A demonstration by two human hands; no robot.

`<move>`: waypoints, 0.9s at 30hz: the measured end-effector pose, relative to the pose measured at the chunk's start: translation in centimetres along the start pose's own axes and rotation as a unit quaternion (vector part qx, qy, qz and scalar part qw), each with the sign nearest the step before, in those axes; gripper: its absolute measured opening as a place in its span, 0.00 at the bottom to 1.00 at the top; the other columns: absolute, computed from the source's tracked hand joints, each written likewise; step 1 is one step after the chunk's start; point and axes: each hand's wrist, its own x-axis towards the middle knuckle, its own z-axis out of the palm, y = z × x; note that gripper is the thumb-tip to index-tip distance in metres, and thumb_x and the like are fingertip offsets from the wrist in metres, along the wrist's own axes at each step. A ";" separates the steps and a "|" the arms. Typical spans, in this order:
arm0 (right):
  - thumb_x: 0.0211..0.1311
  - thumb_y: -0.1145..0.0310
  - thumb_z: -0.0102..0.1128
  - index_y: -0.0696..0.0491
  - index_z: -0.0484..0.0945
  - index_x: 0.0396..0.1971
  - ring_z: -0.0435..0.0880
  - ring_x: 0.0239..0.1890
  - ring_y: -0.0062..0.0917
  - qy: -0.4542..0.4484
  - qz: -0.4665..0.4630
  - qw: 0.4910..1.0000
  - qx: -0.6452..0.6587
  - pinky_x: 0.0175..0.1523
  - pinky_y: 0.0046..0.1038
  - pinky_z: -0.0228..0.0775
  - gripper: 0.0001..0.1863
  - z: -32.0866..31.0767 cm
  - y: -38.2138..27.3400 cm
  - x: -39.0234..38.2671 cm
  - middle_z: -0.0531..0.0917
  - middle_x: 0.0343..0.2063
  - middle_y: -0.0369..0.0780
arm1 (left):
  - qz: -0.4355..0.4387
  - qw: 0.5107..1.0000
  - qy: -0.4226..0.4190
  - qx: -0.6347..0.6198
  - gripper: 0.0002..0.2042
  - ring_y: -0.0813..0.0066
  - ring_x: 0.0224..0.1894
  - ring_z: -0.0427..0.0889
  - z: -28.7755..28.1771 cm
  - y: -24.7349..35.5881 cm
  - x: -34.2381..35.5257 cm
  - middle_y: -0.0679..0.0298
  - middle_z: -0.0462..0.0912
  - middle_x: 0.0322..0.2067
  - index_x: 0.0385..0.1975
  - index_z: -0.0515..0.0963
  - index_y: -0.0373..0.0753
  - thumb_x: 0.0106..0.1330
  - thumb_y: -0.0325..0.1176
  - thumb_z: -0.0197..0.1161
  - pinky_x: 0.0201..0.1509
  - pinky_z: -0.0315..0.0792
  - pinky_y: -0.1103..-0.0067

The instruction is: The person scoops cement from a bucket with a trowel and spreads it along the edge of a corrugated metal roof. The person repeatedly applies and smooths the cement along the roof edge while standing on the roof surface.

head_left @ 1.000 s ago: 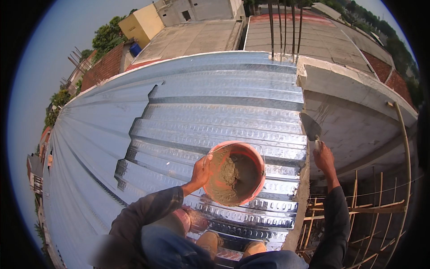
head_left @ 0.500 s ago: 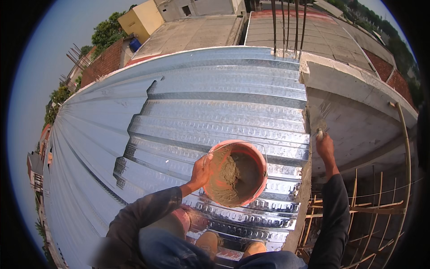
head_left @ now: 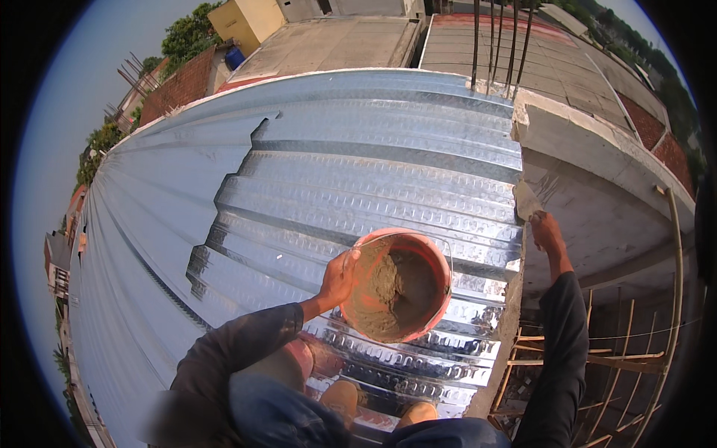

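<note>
A red-orange bucket stands over the ribbed metal sheets in front of me. Grey wet mortar lies inside it and smears its walls. My left hand grips the bucket's left rim, fingers curled over the edge. Past the right end of the sheets, my right hand is closed around the handle of a trowel. Its mortar-coloured blade points up and left, against or very close to the rough sheet edge; exact contact is hard to make out. The handle is mostly hidden by my fingers.
Shiny metal decking spreads left and ahead, with a stepped overlap. Along its right side runs a concrete edge, with a drop beyond. Bamboo scaffolding stands below there. Upright steel bars rise at the far corner. Another reddish container sits near my legs.
The trowel blade has tilted left toward the sheet edge, and my right hand has shifted slightly up and right. My left hand keeps hold of the bucket. The whole view has shifted a little.
</note>
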 end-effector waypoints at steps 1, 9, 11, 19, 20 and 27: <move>0.76 0.62 0.51 0.61 0.80 0.37 0.82 0.15 0.34 -0.018 0.008 1.000 0.021 0.23 0.41 0.73 0.16 0.4 -0.3 -0.2 0.79 0.17 0.44 | -0.010 1.000 0.000 0.004 0.32 0.63 0.52 0.85 -0.4 -0.2 -0.2 0.49 0.88 0.48 0.64 0.79 0.31 0.86 0.57 0.47 0.59 0.76 0.68; 0.77 0.65 0.50 0.60 0.78 0.33 0.84 0.16 0.35 -0.056 -0.005 0.998 0.007 0.23 0.42 0.74 0.15 1.3 -0.6 -2.9 0.78 0.17 0.45 | -0.022 1.000 0.003 -0.014 0.32 0.68 0.53 0.84 -1.3 0.1 -1.0 0.52 0.89 0.47 0.63 0.80 0.31 0.85 0.58 0.50 0.59 0.76 0.69; 0.77 0.67 0.50 0.60 0.78 0.34 0.83 0.16 0.34 -0.055 0.013 0.998 0.023 0.23 0.42 0.74 0.14 1.4 -0.9 -3.3 0.78 0.18 0.44 | -0.021 1.000 0.004 -0.013 0.32 0.68 0.52 0.84 -1.5 0.1 -0.9 0.52 0.89 0.47 0.63 0.80 0.31 0.85 0.58 0.50 0.58 0.76 0.68; 0.78 0.67 0.52 0.61 0.81 0.49 0.78 0.15 0.25 -0.086 0.029 0.995 0.043 0.19 0.34 0.69 0.14 -0.8 -0.1 -3.6 0.78 0.19 0.40 | -0.026 1.000 -0.011 -0.014 0.33 0.70 0.52 0.83 -0.7 -1.0 -0.5 0.55 0.88 0.49 0.61 0.80 0.30 0.85 0.59 0.48 0.58 0.76 0.69; 0.78 0.66 0.53 0.60 0.81 0.52 0.78 0.15 0.25 -0.095 0.037 0.994 0.029 0.19 0.34 0.69 0.15 -1.9 0.4 -3.8 0.78 0.20 0.39 | -0.009 0.999 -0.009 -0.040 0.33 0.70 0.52 0.83 0.0 -0.5 -0.4 0.55 0.88 0.50 0.62 0.80 0.30 0.85 0.59 0.48 0.59 0.76 0.69; 0.77 0.61 0.57 0.57 0.82 0.61 0.78 0.17 0.24 -0.095 0.063 0.993 0.016 0.25 0.35 0.71 0.21 -4.6 2.0 -9.0 0.80 0.21 0.41 | -0.019 1.000 -0.018 -0.008 0.32 0.70 0.56 0.82 0.6 0.3 0.1 0.55 0.88 0.52 0.65 0.79 0.29 0.86 0.56 0.49 0.62 0.75 0.70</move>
